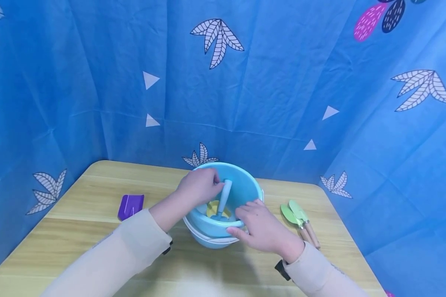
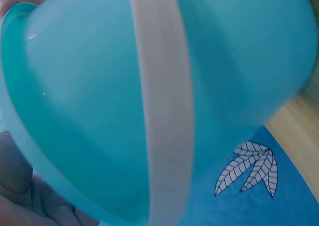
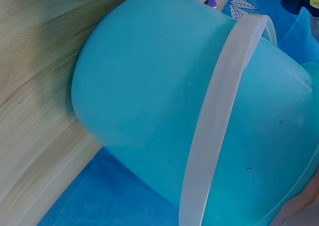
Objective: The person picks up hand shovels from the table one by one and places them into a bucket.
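Observation:
A light-blue bucket (image 1: 204,222) with a white handle (image 1: 212,239) sits tilted on the table. Inside it stands a light-blue toy tool with a straight handle (image 1: 224,197), its wider end low near the front wall. My left hand (image 1: 200,186) reaches over the left rim, fingers curled, and pinches the tool near its top. On the right, my right hand (image 1: 262,227) grips the bucket's rim, thumb outside and fingers over the edge. Something yellow (image 1: 212,209) lies in the bucket beneath the tool. Both wrist views are mostly filled by the bucket's outer wall (image 3: 149,86).
A purple scoop (image 1: 131,206) lies on the wooden table (image 1: 78,231) at the left. Two small green shovels (image 1: 298,210) with wooden handles lie together right of the bucket. A blue patterned curtain (image 1: 275,82) hangs behind and beside the table.

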Demonstrator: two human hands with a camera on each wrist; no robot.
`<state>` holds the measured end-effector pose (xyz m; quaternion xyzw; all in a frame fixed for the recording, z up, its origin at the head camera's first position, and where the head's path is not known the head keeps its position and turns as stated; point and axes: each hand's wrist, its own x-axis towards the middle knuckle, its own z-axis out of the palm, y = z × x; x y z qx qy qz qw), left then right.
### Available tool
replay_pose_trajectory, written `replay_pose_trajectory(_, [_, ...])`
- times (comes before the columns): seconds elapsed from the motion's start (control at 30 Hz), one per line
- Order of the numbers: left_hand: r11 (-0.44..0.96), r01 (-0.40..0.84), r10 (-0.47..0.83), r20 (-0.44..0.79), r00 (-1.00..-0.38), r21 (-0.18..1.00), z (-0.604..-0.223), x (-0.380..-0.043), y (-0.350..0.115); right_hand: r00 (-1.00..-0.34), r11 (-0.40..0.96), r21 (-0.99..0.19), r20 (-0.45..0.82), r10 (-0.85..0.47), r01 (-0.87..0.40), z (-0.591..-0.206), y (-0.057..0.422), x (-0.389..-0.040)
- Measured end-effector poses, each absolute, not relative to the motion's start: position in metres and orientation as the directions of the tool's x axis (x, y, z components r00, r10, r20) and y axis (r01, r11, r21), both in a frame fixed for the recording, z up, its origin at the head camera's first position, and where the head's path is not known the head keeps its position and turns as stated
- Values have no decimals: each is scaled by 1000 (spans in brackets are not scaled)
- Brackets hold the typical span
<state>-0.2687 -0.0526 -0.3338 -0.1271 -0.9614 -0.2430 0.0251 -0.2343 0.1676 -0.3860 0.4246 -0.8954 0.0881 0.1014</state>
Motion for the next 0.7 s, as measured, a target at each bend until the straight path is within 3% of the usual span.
replay_pose_trajectory(0.7, [805, 270, 182, 213, -960, 527, -338, -242, -100, -625, 629, -76, 257, -737, -774, -391, 169, -235])
